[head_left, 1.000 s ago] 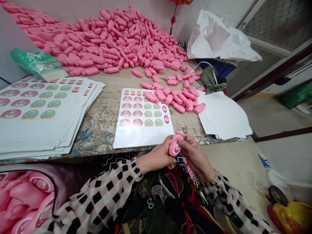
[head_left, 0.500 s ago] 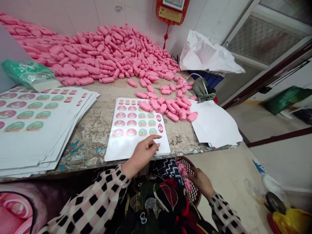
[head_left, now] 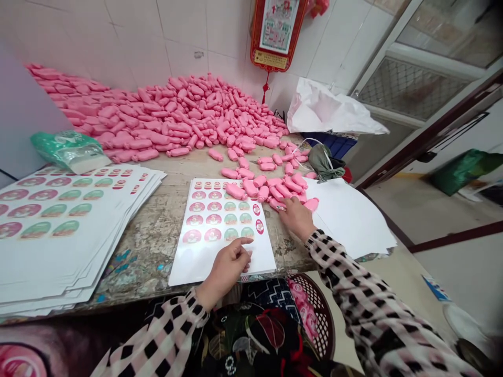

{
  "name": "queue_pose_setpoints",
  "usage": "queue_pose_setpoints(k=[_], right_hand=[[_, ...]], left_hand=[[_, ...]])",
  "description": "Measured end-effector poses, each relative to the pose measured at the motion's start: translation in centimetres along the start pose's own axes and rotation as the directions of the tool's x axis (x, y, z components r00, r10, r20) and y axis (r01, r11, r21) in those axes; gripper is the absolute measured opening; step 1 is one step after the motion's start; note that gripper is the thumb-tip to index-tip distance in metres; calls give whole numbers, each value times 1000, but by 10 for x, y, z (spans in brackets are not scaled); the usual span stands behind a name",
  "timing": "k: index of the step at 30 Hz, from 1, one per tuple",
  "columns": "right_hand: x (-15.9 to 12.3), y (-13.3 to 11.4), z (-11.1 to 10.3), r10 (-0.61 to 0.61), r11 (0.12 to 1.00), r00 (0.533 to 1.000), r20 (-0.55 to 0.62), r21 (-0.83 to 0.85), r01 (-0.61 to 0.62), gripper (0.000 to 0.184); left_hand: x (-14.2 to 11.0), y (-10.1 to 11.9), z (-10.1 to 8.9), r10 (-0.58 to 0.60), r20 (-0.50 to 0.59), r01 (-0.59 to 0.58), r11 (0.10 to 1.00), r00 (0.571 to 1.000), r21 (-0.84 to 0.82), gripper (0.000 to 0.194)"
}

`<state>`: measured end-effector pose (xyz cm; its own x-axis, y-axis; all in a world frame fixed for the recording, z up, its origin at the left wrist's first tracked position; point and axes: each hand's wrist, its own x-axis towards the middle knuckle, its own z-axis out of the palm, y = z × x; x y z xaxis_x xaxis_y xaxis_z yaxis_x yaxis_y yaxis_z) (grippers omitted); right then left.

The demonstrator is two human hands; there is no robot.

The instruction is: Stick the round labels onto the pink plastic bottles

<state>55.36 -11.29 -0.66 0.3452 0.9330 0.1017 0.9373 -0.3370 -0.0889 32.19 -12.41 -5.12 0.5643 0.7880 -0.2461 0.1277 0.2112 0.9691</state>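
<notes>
My left hand (head_left: 227, 268) rests over the lower part of a white sheet of stickers (head_left: 192, 262). Its index finger stretches out, the other fingers curl loosely, and no object shows in it. Rows of pink and green labels run across the sheet, with red oval ones down its right side. At the near edge of a loose group of pink sausage-shaped pieces (head_left: 249, 187), my right hand (head_left: 297, 217) has its fingers closed around one pink piece (head_left: 276, 204). The fingers partly cover that piece.
A large heap of pink pieces (head_left: 157, 118) lies along the wall. Stacked sticker sheets (head_left: 51, 262) and a green plastic packet (head_left: 66, 149) sit at left, white paper (head_left: 346, 214) at right. Below the table edge, a brown basket (head_left: 328, 319) holds pink pieces.
My right hand has come up from beside the basket to the pink pieces on the table. My left hand stays over the sticker sheet. The view has tilted up a little.
</notes>
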Motion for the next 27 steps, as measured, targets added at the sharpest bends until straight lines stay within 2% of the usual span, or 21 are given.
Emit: queue_pose_setpoints(k=[2, 4, 6, 8, 9, 10, 11, 12, 13, 14, 15, 16, 18, 19, 21, 23, 24, 25, 27], right_hand=[[7, -4, 9, -21, 996, 999, 27, -84, 24, 36], [8, -1, 13, -40, 996, 999, 28, -81, 42, 34], [5, 4, 12, -17, 1000, 1000, -7, 24, 17, 31], [-4, 4, 7, 45, 956, 998, -34, 291, -33, 31], [-11, 1, 4, 77, 877, 997, -16, 476, -60, 32], [-20, -6, 1, 98, 745, 995, 28, 660, -92, 33], [-31, -14, -2, 91, 568, 991, 94, 812, -130, 34], [-42, -25, -4, 68, 384, 983, 172, 905, -185, 34], [-52, -36, -5, 25, 240, 969, 244, 940, -243, 34], [-61, -46, -5, -34, 145, 954, 299, 945, -292, 32], [-68, -53, -5, -92, 100, 944, 317, 946, -308, 31], [-71, -58, -3, -144, 96, 938, 315, 948, -303, 29], [-66, -56, 3, -191, 181, 943, 272, 954, -238, 27], [-58, -50, 6, -170, 263, 956, 239, 946, -190, 27], [-36, -35, 14, -77, 493, 985, 153, 865, -96, 28], [-13, -21, 20, -28, 728, 999, 45, 685, -10, 27], [-3, -16, 23, -42, 809, 999, 3, 587, 32, 25], [5, -14, 25, -70, 862, 997, -23, 502, 73, 23], [15, -14, 28, -119, 911, 991, -55, 390, 131, 21]], left_hand=[[-1, 5, -2, -36, 30, 36, 999, 999, -26, 36], [-2, 14, -4, -77, 69, 81, 995, 995, -59, 35], [-4, 27, -7, -108, 104, 118, 989, 989, -88, 35], [-4, 40, -9, -122, 121, 138, 981, 985, -137, 39], [-2, 45, -8, -127, 117, 146, 972, 985, -182, 42], [0, 49, -7, -131, 106, 154, 957, 986, -245, 46], [3, 52, -5, -133, 97, 157, 935, 986, -319, 49], [6, 54, -2, -133, 93, 159, 904, 987, -397, 50], [10, 54, 1, -132, 92, 160, 868, 987, -471, 48], [13, 54, 4, -131, 89, 158, 832, 987, -531, 45], [17, 54, 7, -132, 78, 153, 807, 988, -571, 40], [20, 53, 9, -135, 61, 145, 795, 989, -590, 35], [26, 52, 9, -141, 5, 119, 815, 990, -568, 31], [29, 53, 7, -136, -23, 103, 840, 990, -533, 32], [36, 54, 1, -114, -71, 77, 915, 991, -397, 32], [44, 56, -7, -55, -102, 44, 993, 993, -109, 28], [49, 57, -10, -3, -94, 11, 996, 996, 88, 23], [53, 59, -13, 62, -60, -42, 956, 996, 290, 19], [62, 61, -17, 175, 64, -178, 782, 982, 597, 20]])
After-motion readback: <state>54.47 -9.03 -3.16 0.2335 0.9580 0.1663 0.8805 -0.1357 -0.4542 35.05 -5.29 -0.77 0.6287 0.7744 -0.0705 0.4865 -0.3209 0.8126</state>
